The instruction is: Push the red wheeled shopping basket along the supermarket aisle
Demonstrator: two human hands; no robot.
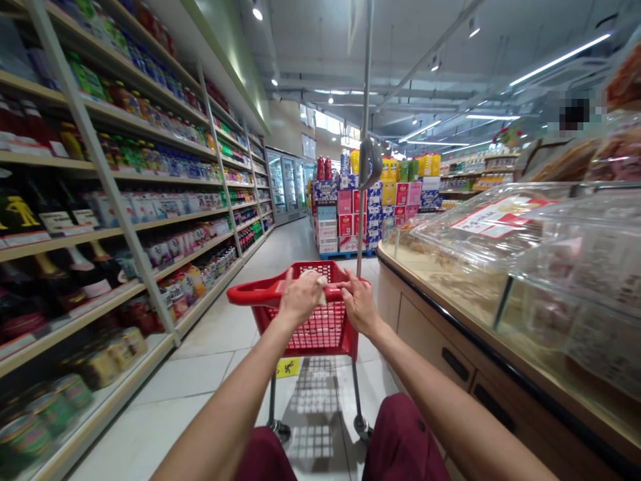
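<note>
A small red shopping cart (305, 334) with a plastic mesh basket stands right in front of me. My left hand (299, 297) is closed over the middle of its red handle (245, 294). A crumpled whitish piece (322, 288), perhaps tissue, shows beside the fingers of that hand. At the handle's right end, my right hand (360, 307) is curled over the bar, with its fingertips pointing towards the left hand. A thin metal pole (364, 100) rises at the cart's right side and carries a grey loop (371, 164). The basket's inside is mostly hidden.
Drink shelves (150, 167) line the left side. Close on the right runs a wooden counter (425, 321) with plastic-wrapped goods (491, 220). Stacked boxes (345, 214) and bottles stand ahead on a blue pallet (345, 254). Glass-door coolers (288, 180) are farther back, beyond the tiled floor (210, 367).
</note>
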